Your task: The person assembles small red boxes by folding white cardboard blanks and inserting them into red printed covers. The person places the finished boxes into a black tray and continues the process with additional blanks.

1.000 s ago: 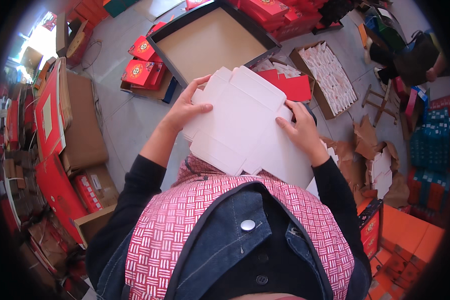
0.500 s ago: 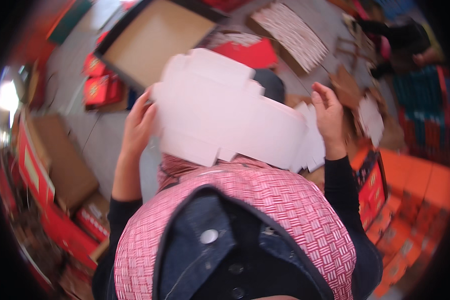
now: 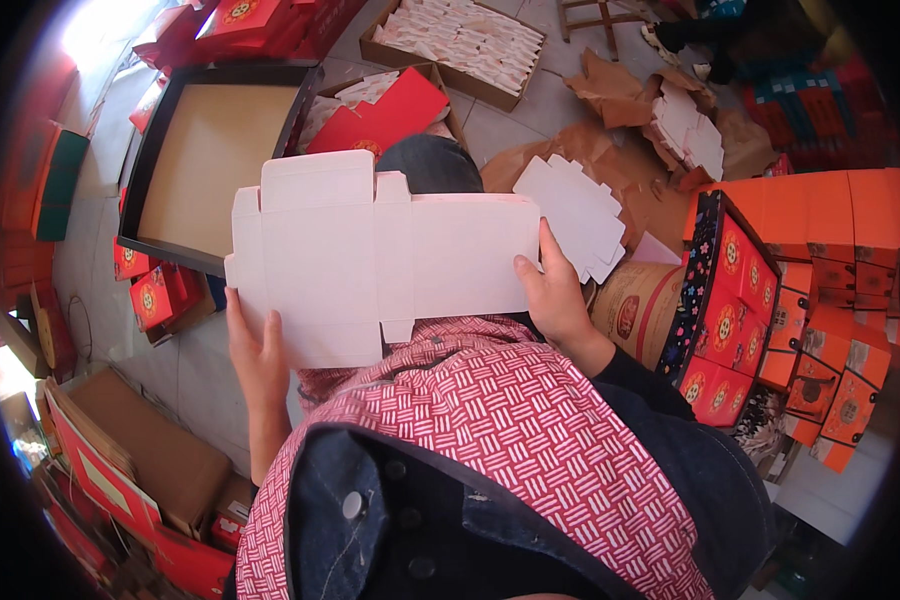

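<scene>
A flat white cardboard box blank (image 3: 320,260), with creased panels and cut tabs, lies level above my lap. Its upper edge looks layered with a reddish tint, so several may be stacked; I cannot tell. My left hand (image 3: 260,350) holds the left edge, thumb on top. At the right end, my right hand (image 3: 560,300) grips the narrower panel, with the thumb on the upper face and the fingers along the edge. More white blanks (image 3: 570,215) rest on brown paper just beyond my right hand.
A black-rimmed tray (image 3: 210,150) lies far left, beside a carton with a red sheet (image 3: 380,115). Farther back is a carton of white pieces (image 3: 460,45). Orange boxes (image 3: 820,220) and a tray of red boxes (image 3: 730,310) stand right; brown cardboard (image 3: 150,440) leans left.
The blank has turned flatter and squarer to me, and shifted left and slightly down. My right hand, apart from it before, has come in and closed on its right end.
</scene>
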{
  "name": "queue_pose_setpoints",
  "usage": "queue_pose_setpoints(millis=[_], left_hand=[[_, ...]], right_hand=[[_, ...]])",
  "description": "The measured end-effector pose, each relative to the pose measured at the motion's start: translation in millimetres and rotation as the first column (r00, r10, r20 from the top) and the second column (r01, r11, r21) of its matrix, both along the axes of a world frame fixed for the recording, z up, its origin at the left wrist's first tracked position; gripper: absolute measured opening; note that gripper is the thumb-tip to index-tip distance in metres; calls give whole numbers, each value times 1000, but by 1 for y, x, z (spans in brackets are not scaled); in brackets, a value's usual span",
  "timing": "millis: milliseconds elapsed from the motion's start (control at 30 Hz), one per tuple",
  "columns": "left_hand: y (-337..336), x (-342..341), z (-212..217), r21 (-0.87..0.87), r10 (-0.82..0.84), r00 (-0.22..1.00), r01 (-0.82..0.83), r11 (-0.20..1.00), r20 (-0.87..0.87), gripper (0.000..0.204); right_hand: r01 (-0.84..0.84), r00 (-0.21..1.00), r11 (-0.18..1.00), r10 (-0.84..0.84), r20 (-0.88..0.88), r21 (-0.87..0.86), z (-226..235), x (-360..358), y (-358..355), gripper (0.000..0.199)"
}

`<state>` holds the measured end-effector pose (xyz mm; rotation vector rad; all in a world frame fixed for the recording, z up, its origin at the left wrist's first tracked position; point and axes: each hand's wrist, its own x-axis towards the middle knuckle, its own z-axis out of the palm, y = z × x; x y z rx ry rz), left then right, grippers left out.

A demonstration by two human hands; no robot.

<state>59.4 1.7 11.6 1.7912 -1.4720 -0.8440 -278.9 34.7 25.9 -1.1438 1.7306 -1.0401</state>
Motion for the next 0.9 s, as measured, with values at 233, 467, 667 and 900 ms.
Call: queue_pose_setpoints(millis=[233,467,667,900], left_hand=[[10,4,1,37,78,997,-78,996,13,55],[9,3,-1,30,94,995,-93,995,-34,56],[18,5,-9,-57,98,994,-96,994,44,60],[13,1,6,31,140,990,-139,990,-33,58]], right_hand=[[-42,999,999,42,-14,11,10,1,4,59],[-102,906,983,28,-422,-155,50,5,7,55],[-67,998,998,68,-17,9,34,-2,3,51],[-47,859,975,-72,506,219,13,-9,-5,42]])
